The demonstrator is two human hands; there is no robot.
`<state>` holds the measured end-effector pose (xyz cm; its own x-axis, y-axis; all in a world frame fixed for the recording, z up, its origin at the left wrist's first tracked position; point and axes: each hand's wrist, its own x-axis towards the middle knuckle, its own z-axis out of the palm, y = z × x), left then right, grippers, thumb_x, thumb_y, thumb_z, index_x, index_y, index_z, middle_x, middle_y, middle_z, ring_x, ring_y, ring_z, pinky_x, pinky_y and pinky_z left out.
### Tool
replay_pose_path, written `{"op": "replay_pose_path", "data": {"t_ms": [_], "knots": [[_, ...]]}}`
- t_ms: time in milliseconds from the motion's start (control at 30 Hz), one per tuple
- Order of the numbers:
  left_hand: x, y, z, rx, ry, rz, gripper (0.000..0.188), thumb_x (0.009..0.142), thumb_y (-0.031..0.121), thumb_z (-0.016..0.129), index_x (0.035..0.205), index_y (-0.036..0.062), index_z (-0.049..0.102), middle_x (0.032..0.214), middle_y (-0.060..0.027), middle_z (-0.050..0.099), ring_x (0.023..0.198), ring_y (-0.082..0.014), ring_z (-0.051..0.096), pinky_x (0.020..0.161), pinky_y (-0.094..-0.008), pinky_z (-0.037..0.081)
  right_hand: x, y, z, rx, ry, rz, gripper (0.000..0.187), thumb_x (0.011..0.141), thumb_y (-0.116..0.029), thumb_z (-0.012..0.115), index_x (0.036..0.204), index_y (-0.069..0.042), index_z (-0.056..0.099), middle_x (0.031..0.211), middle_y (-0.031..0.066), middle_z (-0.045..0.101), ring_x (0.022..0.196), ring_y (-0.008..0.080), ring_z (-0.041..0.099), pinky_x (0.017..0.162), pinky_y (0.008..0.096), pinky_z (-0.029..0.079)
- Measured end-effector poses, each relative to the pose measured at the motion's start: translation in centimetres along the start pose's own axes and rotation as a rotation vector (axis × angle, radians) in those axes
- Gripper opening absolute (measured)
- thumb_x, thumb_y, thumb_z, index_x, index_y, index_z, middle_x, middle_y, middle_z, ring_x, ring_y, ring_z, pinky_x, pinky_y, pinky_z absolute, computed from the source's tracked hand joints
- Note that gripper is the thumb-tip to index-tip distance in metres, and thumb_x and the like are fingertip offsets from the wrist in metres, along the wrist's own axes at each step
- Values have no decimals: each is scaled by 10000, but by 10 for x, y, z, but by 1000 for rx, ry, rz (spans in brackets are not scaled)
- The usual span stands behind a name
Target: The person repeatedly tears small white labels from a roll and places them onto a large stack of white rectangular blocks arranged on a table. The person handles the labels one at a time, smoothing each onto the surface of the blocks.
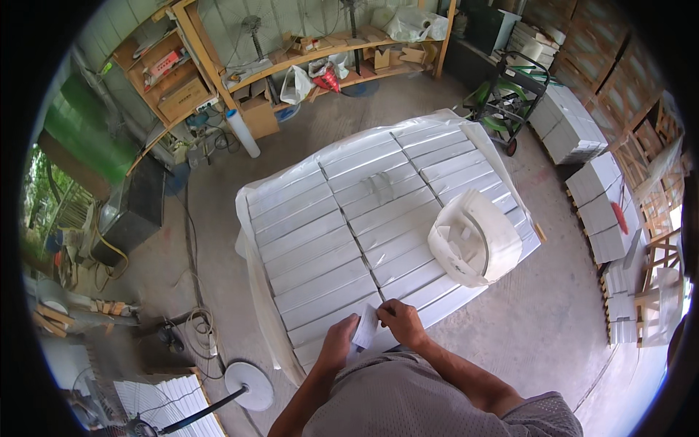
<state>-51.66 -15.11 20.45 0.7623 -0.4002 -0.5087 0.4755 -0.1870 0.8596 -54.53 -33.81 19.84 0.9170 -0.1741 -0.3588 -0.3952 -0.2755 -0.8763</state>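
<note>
Close to my body, at the near edge of a wide stack of long white boxes [306, 244], I hold a small white sheet or pad of paper [366, 328]. My left hand [339, 341] is closed round its left side, thumb up along the edge. My right hand [402, 322] pinches at its upper right edge, fingers curled together. Whether the paper is one sheet or several I cannot make out. On the boxes to the right of my hands sits a white round tub-like container [477, 269] with pale pieces inside. Clear tape loops [380, 187] lie farther up the stack.
Loose plastic film [251, 277] hangs round the stack's sides. A fan's round base [249, 386] stands at the lower left, near a coiled cable [200, 331]. A black hand cart [510, 98] stands beyond the far right corner. More box stacks [601, 207] line the right; shelves [328, 49] run behind.
</note>
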Motion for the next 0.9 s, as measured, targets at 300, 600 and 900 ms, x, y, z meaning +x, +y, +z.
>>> {"op": "replay_pose_path", "data": {"t_ms": [300,600,900], "knots": [[38,27,63,95,43,-11,316,909,230,613,1069,-42,619,783,-51,650,597,-88,526,542,-252,434,12,36,-37,50,-8,-227,206,943,-166,583,1026,19,620,806,119,699,722,230,675,665,322,520],[76,63,107,282,15,64,139,896,140,613,908,1,609,712,-41,582,618,-115,514,570,-271,413,26,83,-65,390,400,-131,256,954,-218,545,983,25,618,724,89,657,616,157,608,554,293,476],[152,130,183,541,-51,561,142,898,160,611,914,18,618,788,-79,611,705,-168,559,656,-324,455,28,151,-86,886,519,472,265,940,-199,550,971,54,621,789,101,666,607,148,604,518,271,457]]}}
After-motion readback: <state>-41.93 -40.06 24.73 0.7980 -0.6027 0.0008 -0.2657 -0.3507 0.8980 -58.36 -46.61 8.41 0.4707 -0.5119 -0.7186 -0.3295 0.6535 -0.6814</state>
